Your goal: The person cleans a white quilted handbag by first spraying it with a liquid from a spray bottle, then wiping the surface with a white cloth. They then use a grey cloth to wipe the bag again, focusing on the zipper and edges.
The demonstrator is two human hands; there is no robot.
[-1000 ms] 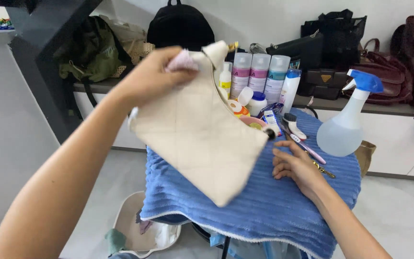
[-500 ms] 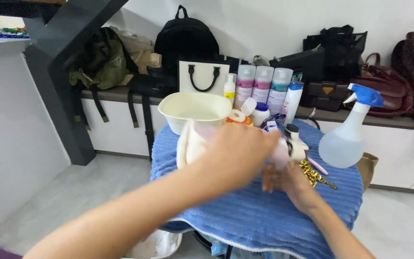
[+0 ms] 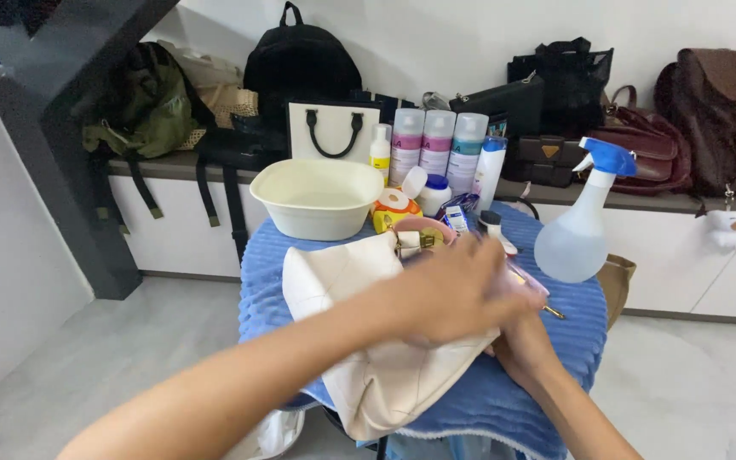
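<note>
In the head view, the cream quilted bag [image 3: 368, 341] now lies flat on the blue towel [image 3: 572, 341] that covers the small table, its lower end hanging over the near edge. A second ago the left hand held it up in the air; half a second ago it was bunched under the hands near the basin. The left hand [image 3: 457, 290] reaches across from the left and rests palm down on the bag's upper right part, fingers curled over it; whether it grips the fabric cannot be told. The right hand [image 3: 521, 336] is mostly hidden under the left hand, at the bag's right edge, so its state cannot be told either. It lay open on the towel a second ago.

Just behind the bag stand a cream basin [image 3: 317, 198], an orange-lidded jar [image 3: 393, 209] and a row of tall bottles [image 3: 436, 145]. A spray bottle [image 3: 579, 223] with a blue trigger stands to the right, near the hands. Dark bags [image 3: 300, 64] line the shelf along the wall, as before.
</note>
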